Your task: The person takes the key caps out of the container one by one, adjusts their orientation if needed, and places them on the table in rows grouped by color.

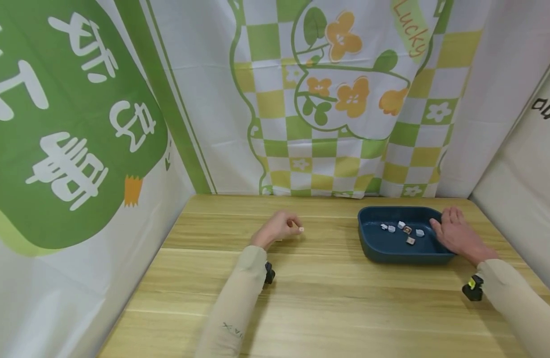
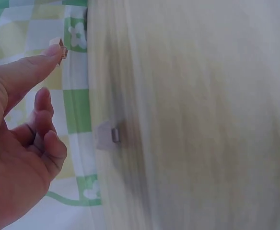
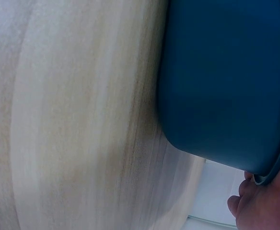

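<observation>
My left hand (image 1: 287,227) hovers over the middle of the wooden table (image 1: 328,293) and pinches a small white piece (image 1: 301,229) at its fingertips. In the left wrist view that small white piece (image 2: 60,48) sits at the tip of an outstretched finger (image 2: 29,67), the other fingers curled below. Another small piece (image 2: 109,135) lies on the table beside the hand. A dark blue tray (image 1: 382,248) holds several small pieces (image 1: 407,231). My right hand (image 1: 454,231) rests on the tray's right rim with fairly straight fingers. The right wrist view shows the tray's outer wall (image 3: 226,81) and a finger (image 3: 255,206) at its rim.
Printed cloth walls close in the table: green with white characters at the left (image 1: 69,124), a checked flower pattern at the back (image 1: 337,99), plain white at the right (image 1: 521,179). Small black wrist cameras (image 1: 473,288) sit on both sleeves.
</observation>
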Available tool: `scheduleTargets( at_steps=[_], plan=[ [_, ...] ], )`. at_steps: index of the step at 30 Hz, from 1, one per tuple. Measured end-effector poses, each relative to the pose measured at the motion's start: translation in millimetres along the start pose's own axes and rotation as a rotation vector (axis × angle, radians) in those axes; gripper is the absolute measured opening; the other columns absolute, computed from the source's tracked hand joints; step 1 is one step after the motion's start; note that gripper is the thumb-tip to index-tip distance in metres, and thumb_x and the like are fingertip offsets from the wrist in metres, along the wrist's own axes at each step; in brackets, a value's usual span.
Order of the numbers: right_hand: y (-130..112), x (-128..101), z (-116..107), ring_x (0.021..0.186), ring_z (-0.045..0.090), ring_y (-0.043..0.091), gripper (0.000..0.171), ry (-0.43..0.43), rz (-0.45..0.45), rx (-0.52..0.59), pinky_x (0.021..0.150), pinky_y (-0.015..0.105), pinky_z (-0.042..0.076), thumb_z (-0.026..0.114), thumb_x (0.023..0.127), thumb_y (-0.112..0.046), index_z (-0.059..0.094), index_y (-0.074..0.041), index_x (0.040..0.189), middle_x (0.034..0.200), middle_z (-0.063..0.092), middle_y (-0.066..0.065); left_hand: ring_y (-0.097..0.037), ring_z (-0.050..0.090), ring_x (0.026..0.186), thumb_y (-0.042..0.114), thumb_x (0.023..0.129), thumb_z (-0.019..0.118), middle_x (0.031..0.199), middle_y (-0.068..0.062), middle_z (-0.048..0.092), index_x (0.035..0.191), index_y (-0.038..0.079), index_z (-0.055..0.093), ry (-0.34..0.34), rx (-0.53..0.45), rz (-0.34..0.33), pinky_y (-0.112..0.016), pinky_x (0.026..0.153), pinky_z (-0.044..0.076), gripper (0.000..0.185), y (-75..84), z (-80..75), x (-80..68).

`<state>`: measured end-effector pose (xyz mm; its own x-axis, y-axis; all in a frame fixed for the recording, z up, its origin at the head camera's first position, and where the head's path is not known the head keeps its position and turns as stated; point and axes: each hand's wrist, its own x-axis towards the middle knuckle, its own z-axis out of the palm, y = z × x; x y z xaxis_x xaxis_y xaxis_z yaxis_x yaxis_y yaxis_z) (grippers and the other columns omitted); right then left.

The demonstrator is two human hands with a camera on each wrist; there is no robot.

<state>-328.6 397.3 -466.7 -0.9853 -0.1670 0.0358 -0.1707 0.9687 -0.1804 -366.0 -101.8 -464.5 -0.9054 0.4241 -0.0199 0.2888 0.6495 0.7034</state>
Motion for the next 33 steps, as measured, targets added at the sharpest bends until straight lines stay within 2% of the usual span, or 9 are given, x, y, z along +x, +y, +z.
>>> scheduleTargets(
  at_steps=[9, 12, 19, 22, 28, 33],
  plan=[
    [-0.9, 0.6, -1.9, 0.137, 0.001, 0.064, 0.080, -0.019, 0.010, 0.015, 0.115, 0.067, 0.006, 0.012, 0.107, -0.042, 0.005, 0.031, 0.139, 0.145, -0.001, 0.053, -0.015, 0.050, 0.071, 0.016, 0.087, 0.074, 0.085, -0.005, 0.060, 0.098, 0.011, 0.075, 0.000, -0.014, -0.057, -0.025, 0.059, 0.043, 0.012, -7.9, -1.5, -3.8],
    [-1.2, 0.3, -1.9, 0.137, 0.002, 0.064, 0.080, -0.021, 0.015, 0.017, 0.115, 0.067, 0.007, 0.012, 0.107, -0.042, 0.005, 0.031, 0.139, 0.145, 0.000, 0.053, -0.015, 0.049, 0.073, 0.016, 0.087, 0.075, 0.084, -0.004, 0.058, 0.095, 0.012, 0.074, 0.000, -0.007, -0.071, -0.025, 0.060, 0.042, 0.009, -9.9, -1.3, -4.8],
    [-1.7, -0.6, -1.2, 0.137, 0.004, 0.065, 0.079, -0.015, 0.007, 0.005, 0.115, 0.067, 0.008, 0.013, 0.107, -0.042, 0.008, 0.031, 0.138, 0.145, 0.002, 0.054, -0.015, 0.048, 0.075, 0.017, 0.086, 0.076, 0.085, -0.003, 0.058, 0.093, 0.013, 0.074, -0.020, 0.069, -0.052, -0.025, 0.062, 0.040, 0.008, -13.3, 0.4, -4.3],
    [-1.6, -0.5, -0.9, 0.136, 0.005, 0.065, 0.077, -0.004, -0.005, -0.005, 0.115, 0.066, 0.008, 0.014, 0.108, -0.040, 0.009, 0.032, 0.138, 0.144, 0.004, 0.054, -0.015, 0.049, 0.076, 0.017, 0.087, 0.075, 0.088, -0.003, 0.060, 0.092, 0.014, 0.074, -0.037, 0.087, -0.070, -0.025, 0.063, 0.041, 0.007, -13.9, -0.3, -5.0],
    [-0.7, 0.9, 0.4, 0.136, 0.008, 0.065, 0.076, 0.022, -0.019, -0.016, 0.115, 0.065, 0.008, 0.015, 0.108, -0.038, 0.011, 0.032, 0.137, 0.143, 0.008, 0.054, -0.018, 0.052, 0.081, 0.017, 0.087, 0.075, 0.094, -0.004, 0.060, 0.092, 0.015, 0.073, -0.079, 0.063, -0.116, -0.027, 0.067, 0.045, 0.005, -14.6, -3.9, -8.1],
    [0.8, 0.9, 2.1, 0.136, 0.009, 0.065, 0.076, 0.033, -0.030, -0.025, 0.116, 0.064, 0.006, 0.014, 0.108, -0.038, 0.012, 0.033, 0.136, 0.143, 0.009, 0.054, -0.019, 0.055, 0.086, 0.019, 0.088, 0.074, 0.097, -0.003, 0.060, 0.094, 0.017, 0.073, -0.100, 0.088, -0.128, -0.029, 0.070, 0.047, 0.006, -15.0, -4.9, -10.9]
  ],
)
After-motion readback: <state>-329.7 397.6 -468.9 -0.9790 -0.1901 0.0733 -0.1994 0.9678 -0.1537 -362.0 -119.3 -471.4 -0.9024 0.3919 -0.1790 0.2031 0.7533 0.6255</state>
